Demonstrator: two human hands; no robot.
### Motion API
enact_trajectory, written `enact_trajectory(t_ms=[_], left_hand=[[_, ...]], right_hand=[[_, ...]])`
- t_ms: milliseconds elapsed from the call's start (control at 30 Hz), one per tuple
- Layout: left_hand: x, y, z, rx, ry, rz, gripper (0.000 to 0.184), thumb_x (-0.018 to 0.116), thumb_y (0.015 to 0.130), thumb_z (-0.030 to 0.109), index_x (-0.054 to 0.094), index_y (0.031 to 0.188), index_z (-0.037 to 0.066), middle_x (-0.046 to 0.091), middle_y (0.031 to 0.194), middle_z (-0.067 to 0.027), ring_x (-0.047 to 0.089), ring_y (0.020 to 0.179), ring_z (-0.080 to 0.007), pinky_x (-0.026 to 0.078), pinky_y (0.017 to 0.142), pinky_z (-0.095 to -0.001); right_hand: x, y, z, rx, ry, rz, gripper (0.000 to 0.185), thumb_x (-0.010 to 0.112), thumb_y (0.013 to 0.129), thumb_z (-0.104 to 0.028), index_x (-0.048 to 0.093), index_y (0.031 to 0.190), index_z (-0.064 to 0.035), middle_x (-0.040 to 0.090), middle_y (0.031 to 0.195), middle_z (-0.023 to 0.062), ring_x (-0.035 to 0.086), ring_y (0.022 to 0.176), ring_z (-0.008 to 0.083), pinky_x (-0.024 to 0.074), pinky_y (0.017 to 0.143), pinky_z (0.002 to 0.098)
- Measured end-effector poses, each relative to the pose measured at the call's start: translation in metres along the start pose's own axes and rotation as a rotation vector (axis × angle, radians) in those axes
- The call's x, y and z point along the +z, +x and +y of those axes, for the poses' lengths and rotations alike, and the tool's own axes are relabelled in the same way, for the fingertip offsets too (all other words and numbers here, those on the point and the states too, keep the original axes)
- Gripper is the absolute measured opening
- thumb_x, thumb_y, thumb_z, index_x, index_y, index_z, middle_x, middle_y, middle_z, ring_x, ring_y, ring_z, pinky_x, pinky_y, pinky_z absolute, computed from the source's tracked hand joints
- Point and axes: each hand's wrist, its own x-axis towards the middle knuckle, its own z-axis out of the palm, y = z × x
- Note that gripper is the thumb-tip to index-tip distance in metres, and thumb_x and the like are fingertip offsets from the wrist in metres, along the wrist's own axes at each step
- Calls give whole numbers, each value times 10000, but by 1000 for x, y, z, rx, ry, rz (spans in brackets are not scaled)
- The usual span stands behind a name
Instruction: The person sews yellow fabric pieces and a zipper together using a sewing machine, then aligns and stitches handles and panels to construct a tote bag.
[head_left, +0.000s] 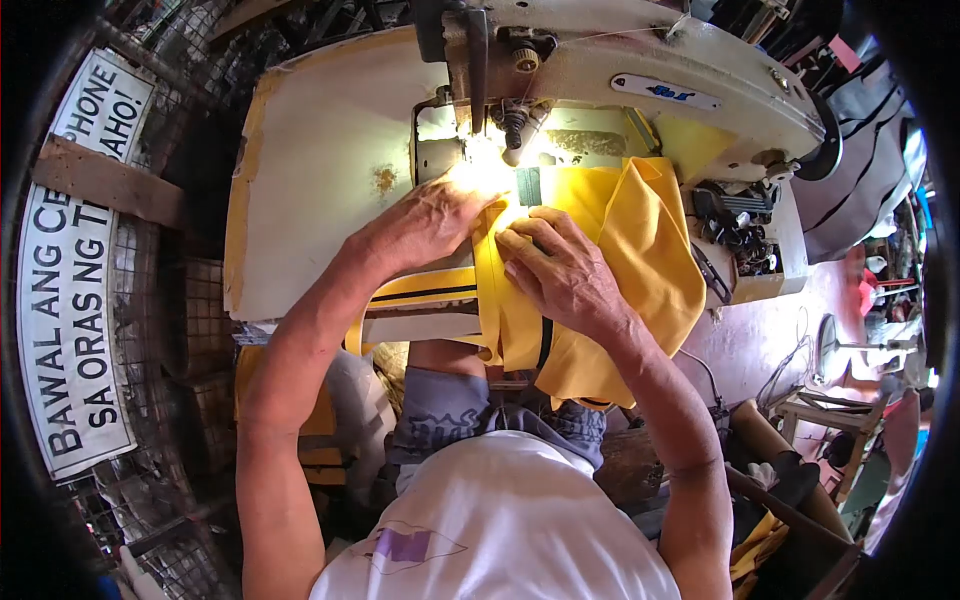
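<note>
Yellow fabric [640,260] lies across the sewing machine bed and hangs over its front edge. My left hand [440,212] is at the fabric's left edge, close to the needle area, with its fingertips washed out by the lamp's glare. Bent fingers of my right hand [560,262] press and pinch the fabric just right of a folded yellow strip [487,280]. A dark green patch [529,186] shows on the cloth beyond my right fingers. The sewing machine [620,75] stands over the work; its needle and presser foot are lost in bright light.
The pale table [340,150] extends left of the machine. Small dark parts [740,230] sit in a tray at the right. A lettered sign [80,270] hangs on wire mesh at the left. A small fan [830,345] stands at far right.
</note>
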Motion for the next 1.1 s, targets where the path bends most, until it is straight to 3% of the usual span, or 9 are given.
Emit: enact_trajectory(t_ms=[167, 367, 500, 567, 667, 1100], left_hand=[[7, 8, -22, 183, 8, 41, 226, 634, 881, 92, 628, 1098, 25, 635, 1119, -189, 614, 1028, -364, 507, 947, -451], [9, -2, -23, 136, -82, 154, 178, 694, 843, 70, 620, 990, 2, 592, 1107, -159, 581, 1054, -369, 507, 947, -444], [14, -5, -22, 98, -65, 201, 259, 688, 860, 90, 607, 1086, -7, 589, 1133, -186, 573, 1110, -397, 499, 994, -460], [18, -5, -19, 104, -71, 302, 330, 692, 864, 105, 591, 1155, -14, 584, 1169, -207, 565, 1157, -411, 492, 1026, -466], [20, -9, -9, -6, -104, 287, 428, 703, 873, 143, 554, 1238, -24, 565, 1243, -236, 547, 1228, -417, 477, 1067, -471], [21, -32, 5, -87, -5, 81, 397, 694, 932, 270, 567, 1185, -9, 559, 1220, -216, 553, 1182, -392, 487, 1031, -473]], right_hand=[[0, -1, 1, 33, 20, 9, 391, 741, 863, -136, 652, 1238, -73, 612, 1192, 115, 577, 1161, 351, 498, 1018, 451], [0, 0, 1, 49, -7, -38, 405, 737, 857, -128, 653, 1250, -81, 598, 1194, 120, 568, 1164, 354, 491, 1024, 457], [1, 3, -1, 13, -67, -5, 350, 714, 874, -162, 676, 1210, -71, 589, 1137, 105, 557, 1122, 318, 491, 1002, 438], [0, 3, -1, 33, -58, -41, 386, 725, 859, -136, 666, 1237, -81, 582, 1192, 115, 555, 1157, 339, 484, 1021, 455], [0, 2, -1, 54, -54, -64, 399, 729, 855, -126, 661, 1246, -83, 578, 1223, 121, 554, 1175, 348, 478, 1031, 463], [4, 5, -3, 84, -44, -12, 369, 731, 879, -153, 662, 1225, -41, 628, 1261, 118, 560, 1192, 341, 476, 1035, 458]])
